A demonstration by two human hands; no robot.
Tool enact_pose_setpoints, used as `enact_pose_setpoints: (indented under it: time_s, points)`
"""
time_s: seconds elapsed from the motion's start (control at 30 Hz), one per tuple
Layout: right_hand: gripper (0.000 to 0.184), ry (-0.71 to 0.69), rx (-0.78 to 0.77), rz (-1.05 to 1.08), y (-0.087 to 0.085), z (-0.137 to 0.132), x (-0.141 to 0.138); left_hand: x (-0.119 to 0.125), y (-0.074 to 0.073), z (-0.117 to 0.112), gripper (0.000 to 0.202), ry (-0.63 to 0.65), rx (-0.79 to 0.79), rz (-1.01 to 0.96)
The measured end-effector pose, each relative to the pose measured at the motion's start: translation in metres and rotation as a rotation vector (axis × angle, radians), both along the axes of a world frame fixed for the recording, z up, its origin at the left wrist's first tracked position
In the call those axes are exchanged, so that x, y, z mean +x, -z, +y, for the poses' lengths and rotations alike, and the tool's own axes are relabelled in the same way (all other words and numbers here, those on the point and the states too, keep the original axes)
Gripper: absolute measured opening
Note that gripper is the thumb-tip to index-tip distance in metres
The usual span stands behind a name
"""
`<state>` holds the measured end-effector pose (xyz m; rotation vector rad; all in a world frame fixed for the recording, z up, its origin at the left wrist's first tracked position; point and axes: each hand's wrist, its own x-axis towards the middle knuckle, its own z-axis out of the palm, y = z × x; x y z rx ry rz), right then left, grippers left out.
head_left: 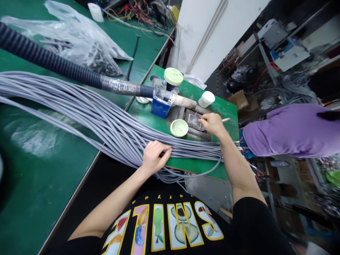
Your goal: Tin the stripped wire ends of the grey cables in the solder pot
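A thick bundle of grey cables [117,124] runs across the tables. My left hand [154,157] lies on the near side of it, fingers curled and closed around a cable that is mostly hidden. Over a small metal solder pot [194,121], my right hand [212,124] pinches thin reddish wires [197,115], their tips at the pot's shiny surface. A pale stick [226,120] shows beyond my right hand; whether I hold it is unclear. Left of the pot sits a shallow round dish of pale paste [179,128]. One grey cable loops beneath my right forearm.
A black corrugated hose [53,58] ends beside a blue box [160,107] near the pot. A white jar [206,99] and a tub with a pale green lid [173,76] stand behind. Plastic bags [87,46] lie far left. A person in purple [289,131] is at right.
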<state>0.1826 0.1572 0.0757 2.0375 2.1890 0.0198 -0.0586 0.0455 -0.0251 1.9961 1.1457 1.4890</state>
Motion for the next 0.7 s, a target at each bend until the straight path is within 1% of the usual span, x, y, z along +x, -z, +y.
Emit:
enact_pose_setpoints:
  time_s: [0.13, 0.3, 0.6, 0.7]
  points:
    - [0.028, 0.078, -0.042, -0.047, 0.012, 0.013, 0.008, 0.0, 0.0, 0.0, 0.004, -0.008, -0.003, 0.012]
    - [0.029, 0.08, -0.074, -0.093, 0.021, 0.022, 0.006, 0.001, 0.0, 0.0, 0.005, -0.012, -0.008, -0.002]
    - [0.03, 0.108, -0.107, -0.104, 0.029, 0.03, 0.005, 0.001, -0.001, 0.0, 0.006, -0.017, -0.014, -0.006]
    - [0.03, 0.108, -0.106, -0.099, 0.028, 0.03, 0.005, 0.001, 0.0, 0.0, 0.006, -0.013, -0.015, -0.011]
